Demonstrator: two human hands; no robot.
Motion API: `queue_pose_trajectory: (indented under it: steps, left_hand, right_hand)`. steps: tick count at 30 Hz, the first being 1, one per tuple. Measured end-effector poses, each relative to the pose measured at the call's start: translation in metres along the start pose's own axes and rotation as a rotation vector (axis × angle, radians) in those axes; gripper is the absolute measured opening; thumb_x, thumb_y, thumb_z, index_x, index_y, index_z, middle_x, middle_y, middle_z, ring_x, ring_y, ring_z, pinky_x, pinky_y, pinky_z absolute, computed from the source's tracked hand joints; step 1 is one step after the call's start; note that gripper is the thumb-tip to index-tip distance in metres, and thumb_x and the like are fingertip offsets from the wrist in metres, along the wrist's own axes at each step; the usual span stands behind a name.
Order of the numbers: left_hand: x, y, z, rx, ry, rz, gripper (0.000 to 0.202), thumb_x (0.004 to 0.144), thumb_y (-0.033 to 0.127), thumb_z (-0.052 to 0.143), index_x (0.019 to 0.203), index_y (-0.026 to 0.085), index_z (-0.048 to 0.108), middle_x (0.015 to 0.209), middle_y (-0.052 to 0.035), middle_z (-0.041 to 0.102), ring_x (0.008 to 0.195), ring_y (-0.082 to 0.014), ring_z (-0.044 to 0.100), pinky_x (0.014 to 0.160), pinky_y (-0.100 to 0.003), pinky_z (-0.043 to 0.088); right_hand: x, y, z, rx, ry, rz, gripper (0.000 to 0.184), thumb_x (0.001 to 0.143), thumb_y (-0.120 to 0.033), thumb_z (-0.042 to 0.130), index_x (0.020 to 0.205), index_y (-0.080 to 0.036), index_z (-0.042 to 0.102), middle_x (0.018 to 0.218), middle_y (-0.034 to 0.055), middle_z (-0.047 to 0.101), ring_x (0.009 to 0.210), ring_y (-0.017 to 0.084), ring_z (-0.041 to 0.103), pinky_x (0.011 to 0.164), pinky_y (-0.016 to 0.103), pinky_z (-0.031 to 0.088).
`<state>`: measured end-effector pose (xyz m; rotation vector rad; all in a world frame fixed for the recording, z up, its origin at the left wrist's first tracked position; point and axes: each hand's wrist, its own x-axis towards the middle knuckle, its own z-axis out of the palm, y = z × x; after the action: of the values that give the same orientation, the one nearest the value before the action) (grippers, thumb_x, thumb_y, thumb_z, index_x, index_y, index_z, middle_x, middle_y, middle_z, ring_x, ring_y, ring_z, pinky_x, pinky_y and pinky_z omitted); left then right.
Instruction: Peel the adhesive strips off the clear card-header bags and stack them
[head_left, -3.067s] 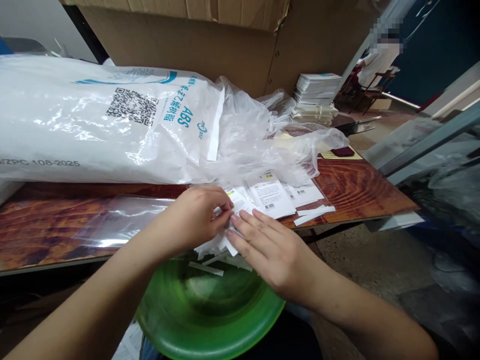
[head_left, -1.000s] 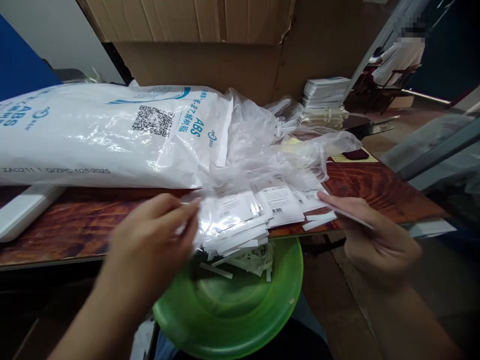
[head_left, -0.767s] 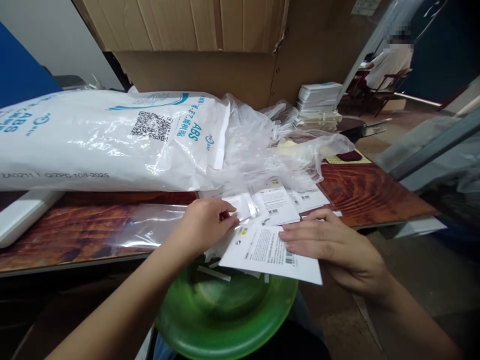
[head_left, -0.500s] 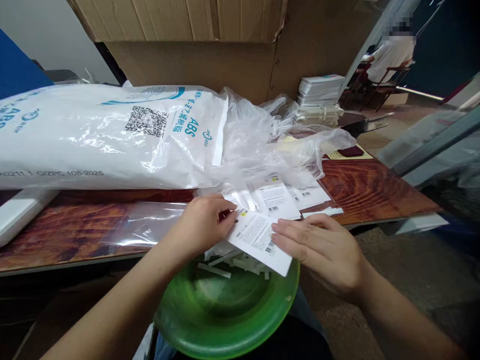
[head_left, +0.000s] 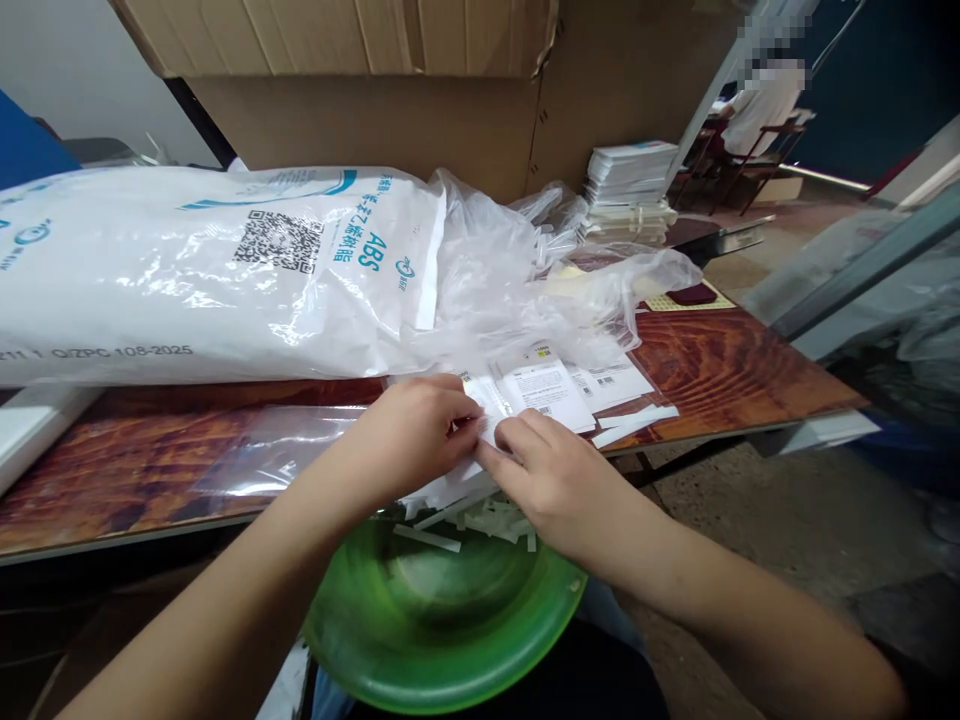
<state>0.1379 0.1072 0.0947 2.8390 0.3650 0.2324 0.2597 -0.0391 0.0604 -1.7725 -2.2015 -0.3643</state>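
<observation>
My left hand (head_left: pixel 409 435) and my right hand (head_left: pixel 551 480) meet at the table's front edge, both pinched on a white printed packet (head_left: pixel 487 415) that is mostly hidden beneath them. Just behind lie more white printed packets (head_left: pixel 551 385) with barcodes, fanned out on the table. Below my hands sits a green bowl (head_left: pixel 442 625) on my lap, holding several white paper strips (head_left: pixel 480 518) near its far rim.
A big white ABS sack (head_left: pixel 202 270) lies across the wooden table (head_left: pixel 720 370), with crumpled clear plastic (head_left: pixel 540 270) beside it. A flat clear bag (head_left: pixel 277 455) lies at left. Cardboard boxes (head_left: pixel 390 110) stand behind; stacked booklets (head_left: pixel 630 190) and a seated person (head_left: pixel 765 95) are at far right.
My right hand brought a white packet in from the right, and it has slid in under my left hand. Both hands have now closed together on it.
</observation>
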Motion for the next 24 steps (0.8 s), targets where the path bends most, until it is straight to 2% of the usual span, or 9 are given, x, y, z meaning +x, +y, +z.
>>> queue_pose_trajectory:
  steps: [4,7,10,12,14,16,17,20,24]
  left_hand:
    - [-0.002,-0.002,-0.001,-0.072,0.021,0.050,0.020,0.084,0.019,0.052,0.073,0.017,0.068,0.075,-0.0015,0.060,0.068,-0.0109,0.055,0.064,-0.024,0.039]
    - [-0.009,-0.008,0.001,-0.106,0.017,0.025,0.021,0.085,0.018,0.050,0.072,0.017,0.066,0.074,-0.0016,0.059,0.068,-0.0111,0.054,0.065,-0.024,0.040]
    - [-0.029,-0.019,0.001,-0.178,0.051,-0.023,0.020,0.087,0.025,0.049,0.091,0.020,0.068,0.091,-0.0032,0.062,0.081,-0.0136,0.058,0.071,-0.024,0.044]
    - [-0.048,-0.030,-0.001,-0.116,0.164,-0.199,0.024,0.086,0.033,0.049,0.100,0.022,0.066,0.103,-0.0046,0.061,0.089,-0.0170,0.058,0.072,-0.026,0.046]
    - [-0.068,-0.043,-0.005,0.075,0.200,-0.491,0.026,0.083,0.036,0.050,0.098,0.020,0.064,0.103,-0.0060,0.061,0.089,-0.0213,0.058,0.076,-0.033,0.046]
    - [-0.083,-0.055,-0.009,0.211,0.063,-0.720,0.029,0.079,0.039,0.050,0.095,0.018,0.063,0.098,-0.0090,0.061,0.091,-0.0270,0.057,0.082,-0.041,0.045]
    - [-0.089,-0.059,-0.009,0.240,-0.020,-0.782,0.031,0.078,0.042,0.050,0.093,0.018,0.063,0.096,-0.0102,0.062,0.093,-0.0295,0.057,0.085,-0.044,0.044]
    - [-0.094,-0.065,-0.006,0.245,-0.147,-0.790,0.036,0.076,0.049,0.049,0.088,0.019,0.064,0.094,-0.0128,0.062,0.101,-0.0329,0.054,0.091,-0.045,0.041]
    - [-0.085,-0.067,0.001,0.218,-0.125,-0.794,0.039,0.072,0.051,0.050,0.083,0.015,0.065,0.092,-0.0184,0.061,0.103,-0.0386,0.053,0.092,-0.050,0.040]
  right_hand:
    - [0.014,0.007,0.008,0.115,0.109,0.007,0.020,0.091,-0.012,0.044,0.079,-0.014,0.061,0.079,0.0059,0.056,0.076,0.018,0.047,0.067,0.030,0.041]
    - [0.026,0.009,0.021,0.150,0.169,0.066,0.015,0.091,-0.014,0.046,0.081,-0.016,0.058,0.078,0.0037,0.054,0.074,0.017,0.046,0.065,0.029,0.039]
    - [0.036,0.010,0.032,0.166,0.132,0.141,0.007,0.090,-0.014,0.051,0.086,-0.016,0.056,0.079,0.0030,0.054,0.074,0.017,0.048,0.064,0.028,0.038]
    - [0.039,0.012,0.033,0.185,0.116,0.156,0.005,0.089,-0.018,0.054,0.087,-0.015,0.057,0.081,0.0036,0.055,0.075,0.017,0.049,0.065,0.028,0.040]
    - [0.034,0.017,0.028,0.215,0.138,0.149,0.011,0.090,-0.025,0.055,0.090,-0.014,0.058,0.084,0.0051,0.058,0.078,0.017,0.051,0.069,0.029,0.042]
    - [0.021,0.027,0.019,0.231,0.177,0.174,0.020,0.091,-0.031,0.055,0.097,-0.013,0.060,0.089,0.0069,0.061,0.083,0.018,0.054,0.075,0.031,0.044]
    - [0.011,0.034,0.014,0.228,0.188,0.200,0.022,0.090,-0.032,0.055,0.100,-0.013,0.061,0.092,0.0074,0.062,0.087,0.019,0.056,0.079,0.033,0.044]
    - [-0.021,0.058,0.007,0.137,0.114,0.293,0.033,0.086,-0.035,0.061,0.114,-0.016,0.060,0.110,0.0093,0.065,0.102,0.022,0.059,0.089,0.038,0.043]
    - [-0.050,0.079,0.019,-0.031,-0.102,0.269,0.051,0.089,-0.042,0.054,0.133,-0.016,0.048,0.140,0.0147,0.048,0.124,0.029,0.051,0.095,0.045,0.040]
